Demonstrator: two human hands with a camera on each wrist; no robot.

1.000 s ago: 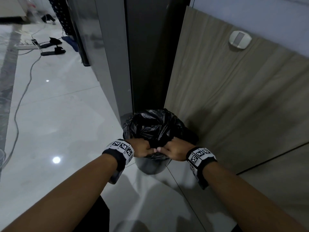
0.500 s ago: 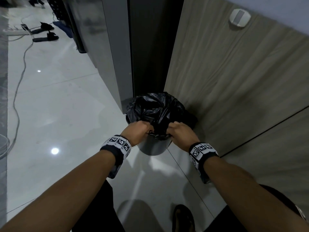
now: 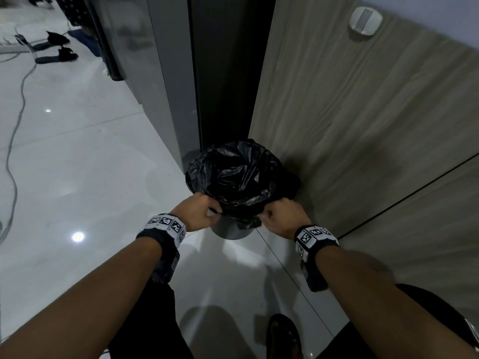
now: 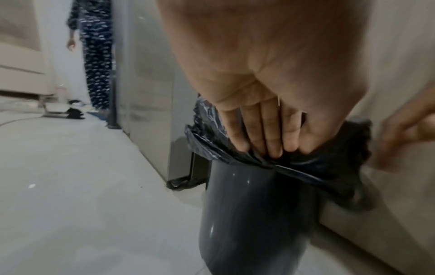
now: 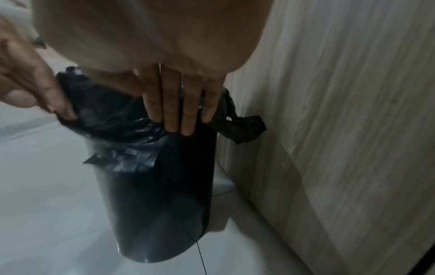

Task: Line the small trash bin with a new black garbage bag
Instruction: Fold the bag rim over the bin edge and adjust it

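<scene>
A small round grey bin (image 3: 229, 230) (image 4: 254, 214) (image 5: 160, 195) stands on the floor against a wood panel. A black garbage bag (image 3: 238, 174) (image 4: 329, 167) (image 5: 110, 119) sits in it, its mouth spread open and folded over the rim. My left hand (image 3: 201, 211) (image 4: 263, 141) grips the bag's edge at the near left of the rim, fingers curled down over it. At the near right my right hand (image 3: 278, 215) (image 5: 181, 109) grips the edge the same way. A loose flap of bag (image 5: 242, 128) hangs by the panel.
The wood panel (image 3: 363, 125) rises right behind the bin, with a grey cabinet (image 3: 160, 81) and a dark gap to its left. Cables (image 3: 15, 125) and sandals (image 3: 57, 50) lie on the glossy floor far left. Another person's legs (image 4: 98, 55) stand in the background. My foot (image 3: 283, 338) is below.
My hands have moved apart along the near rim, from touching each other to either side, and the bag's mouth has opened wider over the bin.
</scene>
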